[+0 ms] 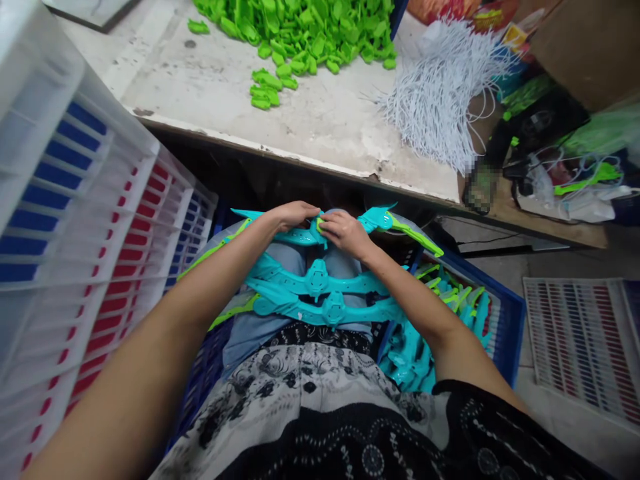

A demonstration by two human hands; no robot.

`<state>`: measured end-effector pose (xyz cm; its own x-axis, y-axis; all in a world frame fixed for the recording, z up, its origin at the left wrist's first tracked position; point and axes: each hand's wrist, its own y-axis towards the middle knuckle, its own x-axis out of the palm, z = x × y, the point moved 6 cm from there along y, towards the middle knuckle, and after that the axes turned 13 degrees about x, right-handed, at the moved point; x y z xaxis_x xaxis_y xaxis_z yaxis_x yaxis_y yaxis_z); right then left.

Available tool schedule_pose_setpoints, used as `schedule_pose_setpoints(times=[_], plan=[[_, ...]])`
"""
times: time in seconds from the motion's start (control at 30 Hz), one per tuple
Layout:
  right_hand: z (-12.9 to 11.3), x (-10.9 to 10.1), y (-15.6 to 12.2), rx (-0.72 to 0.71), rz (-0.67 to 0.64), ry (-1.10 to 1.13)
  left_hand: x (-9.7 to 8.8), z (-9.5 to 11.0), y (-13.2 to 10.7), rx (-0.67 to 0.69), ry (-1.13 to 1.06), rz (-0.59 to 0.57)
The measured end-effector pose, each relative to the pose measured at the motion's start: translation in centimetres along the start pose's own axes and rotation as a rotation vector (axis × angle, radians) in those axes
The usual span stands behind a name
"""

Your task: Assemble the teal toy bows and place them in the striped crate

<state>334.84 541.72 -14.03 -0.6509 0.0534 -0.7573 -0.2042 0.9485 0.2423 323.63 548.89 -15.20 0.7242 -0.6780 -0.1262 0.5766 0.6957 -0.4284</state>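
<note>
Turquoise bow-shaped part [314,235] is found laid over the knees [345,261], its long axis aligned from nine to three o'clock. Its centre is pinched in closed fingers, by the left hand [297,215] from ten o'clock and the right hand [345,230] from three. A small lime-green piece [319,225] is met by the right fingertips; its seating cannot be determined.
</note>
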Motion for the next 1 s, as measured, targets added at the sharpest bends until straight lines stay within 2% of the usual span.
schedule_pose_setpoints(times=[0.1, 0.23, 0.3, 0.37, 0.43, 0.5, 0.6, 0.8, 0.9, 1.0], plan=[[0.2, 0.1, 0.1, 0.074, 0.011, 0.087, 0.1, 0.2, 0.0, 0.084, 0.041, -0.085], [1.4, 0.1, 0.6, 0.336, 0.039, 0.236, -0.1, 0.0, -0.1, 0.129, 0.077, -0.060], [2.2, 0.4, 1.2, 0.463, -0.043, 0.245, -0.2, -0.2, 0.0, 0.130, 0.076, -0.040], [2.5, 0.8, 1.9, 0.512, -0.175, 0.226, -0.3, -0.3, 0.1, 0.125, 0.089, -0.027], [2.8, 1.0, 2.7, 0.530, -0.271, 0.216, -0.4, -0.4, 0.1, 0.114, 0.108, -0.010], [3.1, 1.2, 3.3, 0.559, -0.306, 0.230, -0.6, -0.4, 0.0, 0.103, 0.121, 0.012], [3.2, 1.5, 3.6, 0.585, -0.304, 0.251, -0.8, -0.5, -0.2, 0.091, 0.133, 0.044], [2.0, 2.1, 3.0, 0.539, -0.254, 0.181, -1.4, -0.5, -0.6, 0.068, 0.250, 0.050], [1.3, 1.9, 2.8, 0.487, -0.244, 0.110, -1.5, 0.6, -1.0, 0.134, 0.347, 0.081], [0.6, 0.8, 3.5, 0.390, -0.309, 0.023, -1.2, 1.3, -2.5, 0.245, 0.475, 0.208]])
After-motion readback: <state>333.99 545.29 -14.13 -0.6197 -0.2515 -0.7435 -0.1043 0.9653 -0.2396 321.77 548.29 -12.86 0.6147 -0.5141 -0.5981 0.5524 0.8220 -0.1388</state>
